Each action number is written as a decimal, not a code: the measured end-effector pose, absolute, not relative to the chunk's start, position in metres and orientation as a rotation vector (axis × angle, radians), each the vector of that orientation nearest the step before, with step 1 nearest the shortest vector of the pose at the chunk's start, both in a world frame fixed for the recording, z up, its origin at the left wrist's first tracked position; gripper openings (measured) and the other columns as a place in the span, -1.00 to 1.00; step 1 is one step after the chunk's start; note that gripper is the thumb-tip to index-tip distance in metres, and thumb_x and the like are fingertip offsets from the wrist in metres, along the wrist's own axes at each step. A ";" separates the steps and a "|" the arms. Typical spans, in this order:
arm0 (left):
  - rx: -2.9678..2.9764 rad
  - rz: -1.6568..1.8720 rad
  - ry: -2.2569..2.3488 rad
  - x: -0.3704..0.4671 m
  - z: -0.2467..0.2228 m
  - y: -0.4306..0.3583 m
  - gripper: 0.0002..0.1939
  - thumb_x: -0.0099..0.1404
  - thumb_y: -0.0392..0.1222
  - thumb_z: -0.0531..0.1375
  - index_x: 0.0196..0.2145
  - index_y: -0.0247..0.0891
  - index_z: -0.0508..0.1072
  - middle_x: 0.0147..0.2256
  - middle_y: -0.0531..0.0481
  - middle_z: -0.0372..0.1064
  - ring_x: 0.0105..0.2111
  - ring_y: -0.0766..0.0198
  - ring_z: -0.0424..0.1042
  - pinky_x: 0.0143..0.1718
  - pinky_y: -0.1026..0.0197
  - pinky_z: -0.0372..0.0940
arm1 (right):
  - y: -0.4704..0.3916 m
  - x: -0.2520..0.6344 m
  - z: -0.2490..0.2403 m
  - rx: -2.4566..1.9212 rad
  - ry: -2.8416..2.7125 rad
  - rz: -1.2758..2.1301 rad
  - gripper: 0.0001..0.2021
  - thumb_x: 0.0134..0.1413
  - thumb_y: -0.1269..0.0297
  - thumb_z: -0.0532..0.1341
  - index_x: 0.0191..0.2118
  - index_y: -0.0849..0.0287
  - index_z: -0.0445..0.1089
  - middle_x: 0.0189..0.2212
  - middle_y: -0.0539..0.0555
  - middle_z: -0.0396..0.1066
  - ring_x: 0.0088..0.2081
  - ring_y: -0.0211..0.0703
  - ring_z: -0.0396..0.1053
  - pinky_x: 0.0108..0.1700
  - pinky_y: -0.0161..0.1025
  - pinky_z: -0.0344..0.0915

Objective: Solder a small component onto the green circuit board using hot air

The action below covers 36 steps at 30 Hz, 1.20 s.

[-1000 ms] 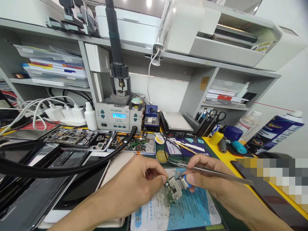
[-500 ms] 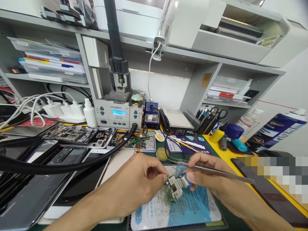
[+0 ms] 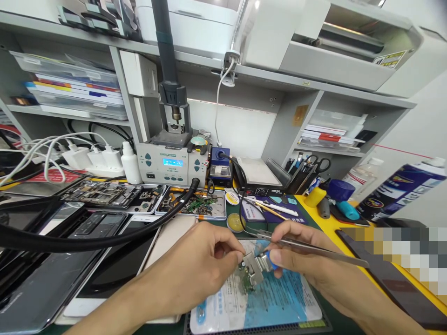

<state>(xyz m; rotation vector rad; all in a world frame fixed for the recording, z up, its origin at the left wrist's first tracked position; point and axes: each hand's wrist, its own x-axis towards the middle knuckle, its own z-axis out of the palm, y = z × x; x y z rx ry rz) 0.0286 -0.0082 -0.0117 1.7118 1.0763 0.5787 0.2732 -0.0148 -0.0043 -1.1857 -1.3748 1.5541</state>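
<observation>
1. On the left, a dark phone back [image 3: 87,251] and a white-framed phone [image 3: 111,265] lie flat beside the forearm. The left hand [image 3: 206,265] comes in over the pale thing next to them.
2. The left thumb and forefinger are nearly closed, pinched at the upper left edge of the circuit board [image 3: 246,280]. From where I stand I can't tell whether they grip the board itself or some tiny part on it.
3. The board is between the two hands, just over or on the blue-and-white mat [image 3: 286,304], tilted a little. It looks light and stiff but fragile, with small parts that a hard squeeze could knock off. I'd take it by the bare edges, never across its face.
4. The metal plate [image 3: 256,269] on the board looks thin and smooth, likely to bend if pried and a bit slippery under a fingertip. Its rim would be the safer hold.
5. At the plate's right end, the right hand [image 3: 307,263] has its thumb and a finger closed on a blue piece [image 3: 271,259]; what that piece is, I can't make out.
6. The same hand also holds the tweezers [image 3: 321,251], lying across the fingers, tips pointing left, clear of the board. They look slim and rigid; the middle of the shanks would be the steadiest place to take them.
</observation>
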 end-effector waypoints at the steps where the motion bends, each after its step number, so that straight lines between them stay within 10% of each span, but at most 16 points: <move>1: 1.711 0.585 1.078 0.029 -0.012 -0.008 -0.70 0.40 0.02 0.13 -0.33 -0.17 0.57 -0.55 0.19 0.13 -0.53 0.41 0.04 -0.57 0.32 -0.05 | -0.015 0.273 -0.004 -1.188 -1.374 1.555 -0.80 0.07 0.24 0.48 -0.27 0.10 0.46 -0.41 -0.07 0.51 -0.38 -0.23 0.45 -0.27 -0.27 0.37; 36: 1.672 0.559 1.060 0.027 -0.008 -0.008 -0.72 0.38 0.04 0.15 -0.29 -0.18 0.54 -0.53 0.17 0.23 -0.53 0.39 0.13 -0.51 0.28 0.00 | -0.011 0.271 -0.001 -1.227 -1.411 1.534 -0.76 0.08 0.19 0.48 -0.18 0.13 0.52 -0.25 0.05 0.57 -0.38 -0.22 0.48 -0.26 -0.24 0.40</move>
